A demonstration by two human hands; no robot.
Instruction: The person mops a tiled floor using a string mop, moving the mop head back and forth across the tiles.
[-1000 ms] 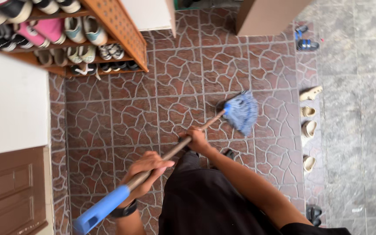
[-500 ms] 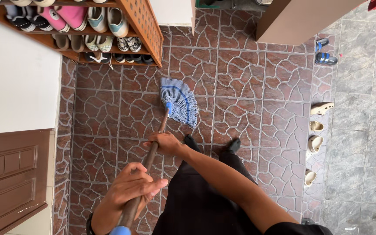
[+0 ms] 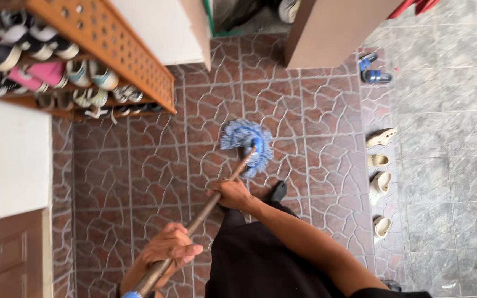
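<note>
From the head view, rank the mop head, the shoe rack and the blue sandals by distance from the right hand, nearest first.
1. Mop head, just ahead of the right hand, on the tiles.
2. Shoe rack, far left.
3. Blue sandals, far right, by the grey floor.

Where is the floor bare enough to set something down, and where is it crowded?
Bare patches: the brown tiles between the shoe rack and the mop head, and the grey tiles at right. Crowded: the row of pale sandals along the border, and the blue sandals by the brown cabinet.

Blue mop head (image 3: 247, 144), crackle-patterned brown floor tiles (image 3: 139, 176)
</note>
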